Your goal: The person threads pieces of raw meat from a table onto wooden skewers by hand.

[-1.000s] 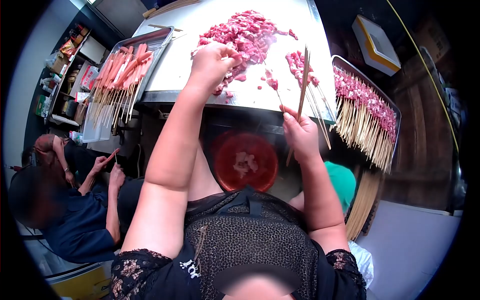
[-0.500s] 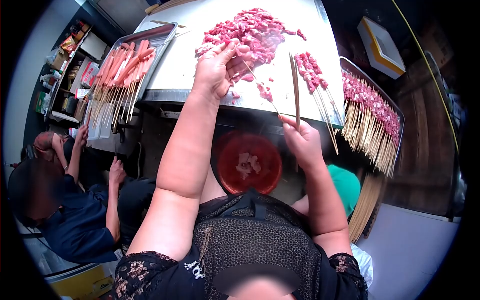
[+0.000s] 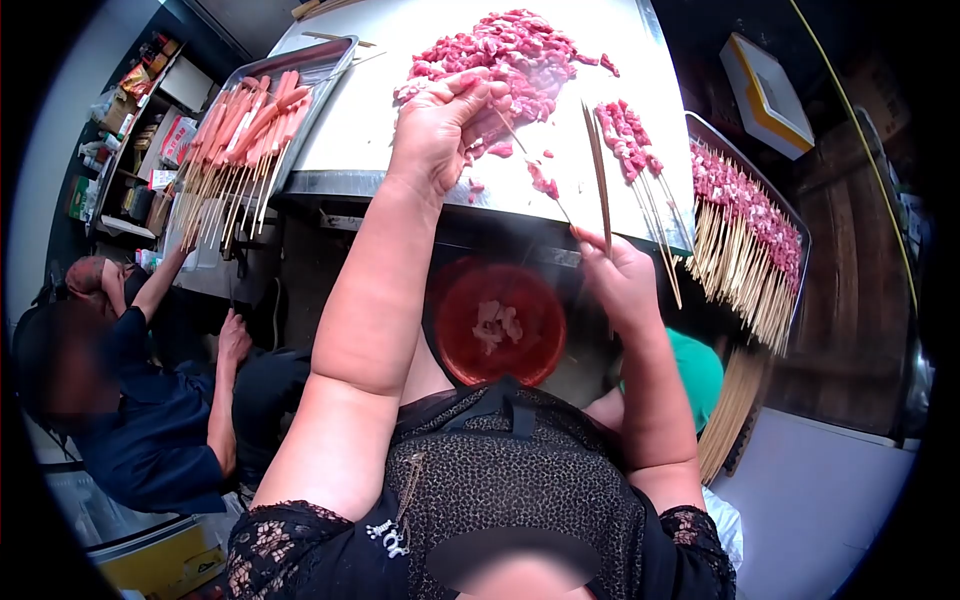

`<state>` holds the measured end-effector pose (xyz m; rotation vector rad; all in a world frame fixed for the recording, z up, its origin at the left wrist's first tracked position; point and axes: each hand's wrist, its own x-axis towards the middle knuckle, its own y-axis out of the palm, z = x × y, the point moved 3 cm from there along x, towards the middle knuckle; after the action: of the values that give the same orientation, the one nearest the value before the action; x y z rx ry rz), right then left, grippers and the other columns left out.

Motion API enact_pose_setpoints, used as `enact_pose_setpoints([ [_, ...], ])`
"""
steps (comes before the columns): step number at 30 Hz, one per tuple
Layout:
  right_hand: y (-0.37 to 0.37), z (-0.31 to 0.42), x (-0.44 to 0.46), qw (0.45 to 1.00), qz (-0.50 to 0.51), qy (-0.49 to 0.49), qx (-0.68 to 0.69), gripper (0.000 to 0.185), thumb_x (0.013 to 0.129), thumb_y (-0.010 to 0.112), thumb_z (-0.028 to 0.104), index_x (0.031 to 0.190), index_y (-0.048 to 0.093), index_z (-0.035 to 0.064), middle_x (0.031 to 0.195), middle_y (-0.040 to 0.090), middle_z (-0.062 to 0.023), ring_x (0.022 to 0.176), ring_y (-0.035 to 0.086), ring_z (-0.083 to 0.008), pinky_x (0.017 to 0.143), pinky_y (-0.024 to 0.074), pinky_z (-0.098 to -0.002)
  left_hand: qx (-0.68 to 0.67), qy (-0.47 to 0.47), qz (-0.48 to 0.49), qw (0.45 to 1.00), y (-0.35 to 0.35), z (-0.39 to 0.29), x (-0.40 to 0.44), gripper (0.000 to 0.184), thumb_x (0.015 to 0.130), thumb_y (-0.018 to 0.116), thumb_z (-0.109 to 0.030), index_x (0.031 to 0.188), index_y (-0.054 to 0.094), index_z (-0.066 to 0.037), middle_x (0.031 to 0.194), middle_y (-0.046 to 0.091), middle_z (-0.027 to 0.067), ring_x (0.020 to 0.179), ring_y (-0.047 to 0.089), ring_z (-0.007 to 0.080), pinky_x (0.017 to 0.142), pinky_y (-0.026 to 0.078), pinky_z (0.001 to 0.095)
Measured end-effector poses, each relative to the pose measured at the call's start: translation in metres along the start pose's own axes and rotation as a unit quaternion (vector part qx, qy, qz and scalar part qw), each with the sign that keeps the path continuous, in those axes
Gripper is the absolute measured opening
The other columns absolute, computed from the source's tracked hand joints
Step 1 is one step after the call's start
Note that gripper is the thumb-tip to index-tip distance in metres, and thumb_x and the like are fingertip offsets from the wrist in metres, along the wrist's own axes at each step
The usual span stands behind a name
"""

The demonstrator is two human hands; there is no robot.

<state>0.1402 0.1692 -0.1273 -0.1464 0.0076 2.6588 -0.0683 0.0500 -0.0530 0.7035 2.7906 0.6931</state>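
Observation:
My left hand (image 3: 437,130) is closed in a pinch at the front edge of a pile of raw meat pieces (image 3: 520,62). A piece of meat seems to be in the fingers, mostly hidden by them. From there a thin skewer (image 3: 520,147) slants down to my right hand (image 3: 622,278), which grips its lower end. Partway along that skewer sits a small piece of meat (image 3: 546,186). Several dark bare sticks (image 3: 599,170) also stand up out of my right hand. Finished meat skewers (image 3: 627,140) lie just right of these, their handles over the table edge.
The white table (image 3: 350,120) carries the meat. A metal tray (image 3: 335,75) of sausage skewers (image 3: 245,120) is at left, another tray of meat skewers (image 3: 745,205) at right. Below is a red basin (image 3: 500,355) with pale pieces inside. A co-worker (image 3: 150,430) sits at left.
My right hand has moved slightly right with the skewer and the sticks; my left hand has turned a little. The co-worker's hand has moved towards the sausage skewers' handles.

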Motion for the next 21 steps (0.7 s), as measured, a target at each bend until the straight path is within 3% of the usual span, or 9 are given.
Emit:
enact_pose_setpoints([
  [2,-0.002,0.000,0.000,1.000,-0.003,-0.013,-0.007,0.024,0.089,0.053,0.007,0.110,0.063,0.0022,0.068,0.051,0.0059,0.056,0.042,-0.0012,0.051,0.0359,-0.0164,0.034,-0.009,0.027,0.999,0.002,0.000,-0.001,0.021,0.090,0.054,-0.007,0.108,0.052,0.003,0.096,0.064,0.0165,0.087,0.066,0.0244,0.073,0.059,0.0314],
  [12,-0.004,-0.003,0.003,0.997,-0.026,-0.069,-0.032,0.024,0.089,0.053,0.007,0.110,0.063,0.0008,0.069,0.051,0.0042,0.059,0.044,-0.0023,0.054,0.0384,-0.0174,0.039,-0.052,0.071,0.995,0.008,0.012,-0.005,0.031,0.090,0.056,-0.016,0.115,0.052,0.003,0.095,0.065,0.0154,0.087,0.066,0.0242,0.075,0.057,0.0329],
  [21,-0.009,0.005,0.002,0.995,-0.025,-0.058,-0.078,0.023,0.090,0.053,0.009,0.109,0.063,0.0008,0.067,0.052,0.0036,0.058,0.045,-0.0030,0.054,0.0392,-0.0183,0.044,-0.041,0.068,0.996,0.012,0.009,-0.014,0.030,0.096,0.042,-0.017,0.115,0.052,0.004,0.100,0.064,0.0185,0.091,0.065,0.0263,0.081,0.055,0.0350],
])
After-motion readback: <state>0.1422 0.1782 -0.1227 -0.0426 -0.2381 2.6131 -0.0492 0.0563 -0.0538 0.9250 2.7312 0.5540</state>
